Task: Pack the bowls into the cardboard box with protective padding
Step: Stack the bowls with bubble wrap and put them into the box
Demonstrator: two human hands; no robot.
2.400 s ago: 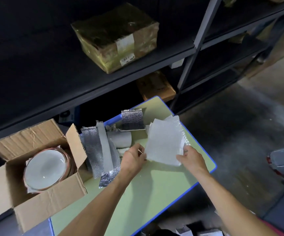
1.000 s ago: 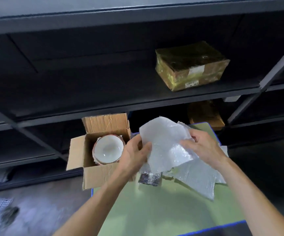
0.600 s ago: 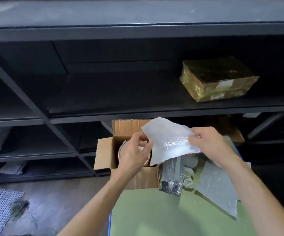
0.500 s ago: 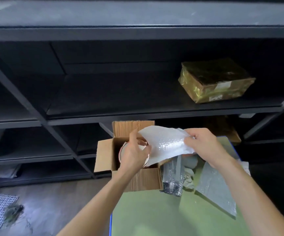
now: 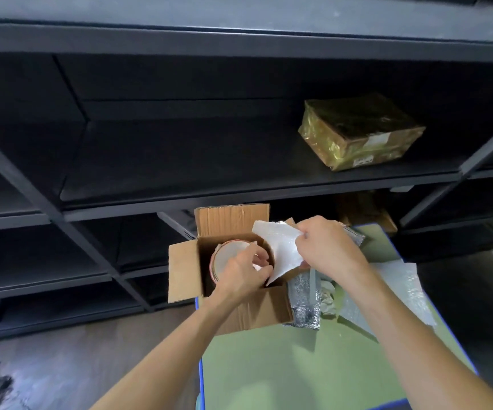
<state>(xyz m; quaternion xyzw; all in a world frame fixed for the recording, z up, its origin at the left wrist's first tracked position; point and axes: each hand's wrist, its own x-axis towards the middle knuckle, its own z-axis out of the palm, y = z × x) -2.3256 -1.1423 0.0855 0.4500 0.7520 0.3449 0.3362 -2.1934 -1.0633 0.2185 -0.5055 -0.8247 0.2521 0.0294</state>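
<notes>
An open cardboard box (image 5: 184,270) stands at the far left corner of the green table (image 5: 292,368), flaps up. Inside it lies a white bowl with a reddish rim (image 5: 227,254), partly hidden by my left hand (image 5: 243,272). Both hands hold one white bubble-wrap sheet (image 5: 282,248) over the box opening. My left hand pinches its lower edge over the bowl. My right hand (image 5: 328,247) grips its upper right part above the box's right wall.
Silver foil padding (image 5: 304,300) and more bubble wrap (image 5: 399,288) lie on the table right of the box. Dark metal shelving (image 5: 209,199) rises close behind, with a gold-wrapped parcel (image 5: 360,131) on it. Floor lies to the left, below the table edge.
Both hands have carried the bubble-wrap sheet from the table's right side leftward to the box and lowered it into the opening, over the bowl. The view turned left with them.
</notes>
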